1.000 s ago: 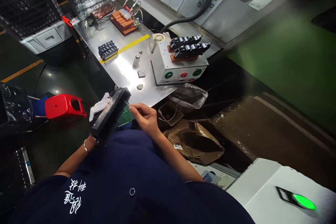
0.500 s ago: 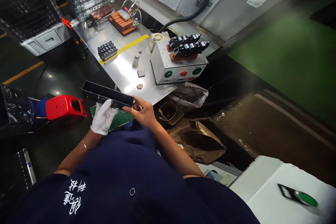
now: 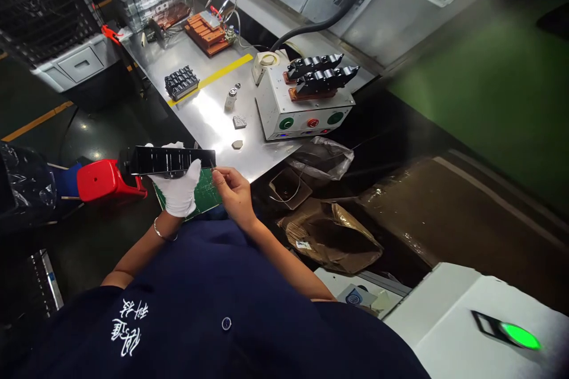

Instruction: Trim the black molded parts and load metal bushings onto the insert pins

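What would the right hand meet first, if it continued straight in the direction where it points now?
The right hand would probably meet the near end of the long black casing, held in the gloved left hand. Depth is unclear here; the two may already be touching.

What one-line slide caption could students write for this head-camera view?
White-gloved left hand holding a long black part, bare right hand at its end.

The long part (image 3: 153, 160) is black, the stool (image 3: 95, 180) red.
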The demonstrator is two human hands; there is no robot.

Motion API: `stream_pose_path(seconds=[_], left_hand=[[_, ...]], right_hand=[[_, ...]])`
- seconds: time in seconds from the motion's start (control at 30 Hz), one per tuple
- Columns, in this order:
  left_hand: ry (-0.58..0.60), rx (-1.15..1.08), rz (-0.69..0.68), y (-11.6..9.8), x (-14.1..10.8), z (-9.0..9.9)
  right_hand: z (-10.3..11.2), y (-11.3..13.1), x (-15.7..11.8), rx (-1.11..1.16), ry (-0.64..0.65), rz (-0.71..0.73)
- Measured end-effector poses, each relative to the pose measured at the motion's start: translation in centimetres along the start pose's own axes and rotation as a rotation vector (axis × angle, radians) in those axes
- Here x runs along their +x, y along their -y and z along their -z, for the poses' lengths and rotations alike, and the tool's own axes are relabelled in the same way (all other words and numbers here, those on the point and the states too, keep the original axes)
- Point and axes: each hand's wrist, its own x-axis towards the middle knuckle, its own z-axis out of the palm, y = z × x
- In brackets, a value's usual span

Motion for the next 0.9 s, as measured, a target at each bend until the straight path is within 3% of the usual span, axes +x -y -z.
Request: stream_pose_path(seconds=[0.13,0.23,0.37,0.47,0.57,0.67,0.77,0.9], left_hand=[[0.065,0.032,0.062,0.2,-0.3,-0.1],[-0.042,-0.006,0.158,-0.7,0.1,-0.5],[-0.114,-0.169,0.103,-3.3,2.1,-0.3],[-0.092,-0.242,0.200,-4.4,3.5,0.3],[-0.049,-0.293,0.290,-4.0,3.6,0.7],[-0.025,-0.344,0.270,-3.3,2.9,0.7],[-0.035,-0.348,0.259,-3.1,2.4,0.4],[-0.069,-0.291,0.247,-3.6,2.2,0.3]], right_hand=[[-0.5,-1.7,0.3,0.028,-0.080,-0.007],[0.1,-4.2,0.5,-0.019,-0.172,-0.045],[1.9,-6.4,0.4,-0.078,-0.244,-0.125],[2.8,-5.0,0.6,-0.093,-0.182,-0.079],[2.8,-1.5,0.9,-0.189,-0.044,0.182],[2.7,1.8,1.1,-0.299,0.083,0.425],[2.5,3.2,1.0,-0.381,0.149,0.481],[2.7,2.7,1.8,-0.423,0.188,0.505]])
